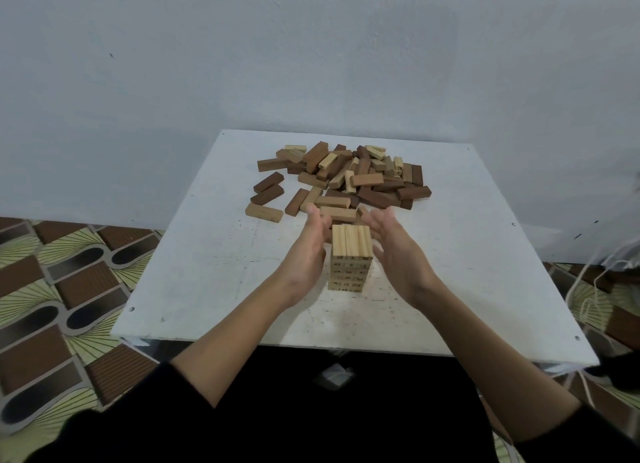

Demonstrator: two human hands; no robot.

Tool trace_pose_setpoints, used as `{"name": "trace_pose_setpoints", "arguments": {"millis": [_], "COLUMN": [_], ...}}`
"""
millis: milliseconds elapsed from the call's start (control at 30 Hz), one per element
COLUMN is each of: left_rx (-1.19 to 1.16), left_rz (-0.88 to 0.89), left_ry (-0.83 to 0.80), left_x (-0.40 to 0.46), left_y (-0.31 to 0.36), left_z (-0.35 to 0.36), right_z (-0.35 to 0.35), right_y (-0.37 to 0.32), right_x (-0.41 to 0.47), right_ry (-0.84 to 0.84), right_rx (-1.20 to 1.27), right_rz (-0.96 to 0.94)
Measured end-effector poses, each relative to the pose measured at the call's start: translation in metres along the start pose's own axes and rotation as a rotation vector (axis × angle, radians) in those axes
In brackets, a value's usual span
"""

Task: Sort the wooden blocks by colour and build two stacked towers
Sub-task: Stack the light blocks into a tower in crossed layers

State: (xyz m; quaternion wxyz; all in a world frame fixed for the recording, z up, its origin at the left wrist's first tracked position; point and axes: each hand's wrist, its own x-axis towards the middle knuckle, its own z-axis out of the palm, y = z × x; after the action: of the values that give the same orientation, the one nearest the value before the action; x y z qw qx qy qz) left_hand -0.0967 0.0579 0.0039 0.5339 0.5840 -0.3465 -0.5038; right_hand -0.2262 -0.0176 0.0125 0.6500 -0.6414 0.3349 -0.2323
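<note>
A tower of light wooden blocks (350, 258) stands several layers high in the middle of the white table (214, 275). My left hand (306, 251) is flat beside its left face, and my right hand (396, 251) is flat beside its right face. Both hands have straight fingers and hold nothing; whether the palms touch the tower I cannot tell. Behind the tower lies a loose heap of mixed blocks (346, 178), light, mid-brown and dark brown. Some dark blocks (267, 187) lie apart at the heap's left.
The table stands against a grey-blue wall (311, 64). Patterned floor (62, 289) shows on both sides. A white cord (588, 289) hangs by the right edge. My dark-clothed lap (346, 410) fills the space below the near edge.
</note>
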Motion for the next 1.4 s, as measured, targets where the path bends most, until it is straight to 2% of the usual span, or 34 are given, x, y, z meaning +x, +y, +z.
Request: {"name": "trace_pose_setpoints", "arguments": {"millis": [67, 467, 867, 1100, 1233, 1400], "left_rx": [-0.123, -0.142, -0.145, -0.148, -0.025, 0.281], "left_rz": [-0.024, -0.028, -0.030, 0.035, 0.108, 0.164], "left_ry": [-0.026, -0.004, -0.009, -0.064, -0.131, -0.153], "left_x": [0.002, -0.008, -0.004, -0.002, -0.001, 0.003], "left_y": [-0.002, 0.012, 0.005, 0.000, -0.003, -0.008], "left_z": [0.003, 0.022, 0.020, 0.014, -0.011, -0.039], "right_z": [0.007, 0.020, 0.020, 0.016, -0.003, -0.031], "right_y": [0.001, -0.002, 0.004, 0.005, 0.009, 0.017], "right_x": [-0.002, -0.005, -0.003, -0.003, -0.002, 0.000], "right_ry": [0.000, -0.031, -0.052, -0.065, -0.119, -0.161], "right_rx": [0.046, 0.173, 0.119, 0.086, 0.047, -0.206], "right_rz": [0.022, 0.037, 0.024, -0.025, -0.052, -0.097]}}
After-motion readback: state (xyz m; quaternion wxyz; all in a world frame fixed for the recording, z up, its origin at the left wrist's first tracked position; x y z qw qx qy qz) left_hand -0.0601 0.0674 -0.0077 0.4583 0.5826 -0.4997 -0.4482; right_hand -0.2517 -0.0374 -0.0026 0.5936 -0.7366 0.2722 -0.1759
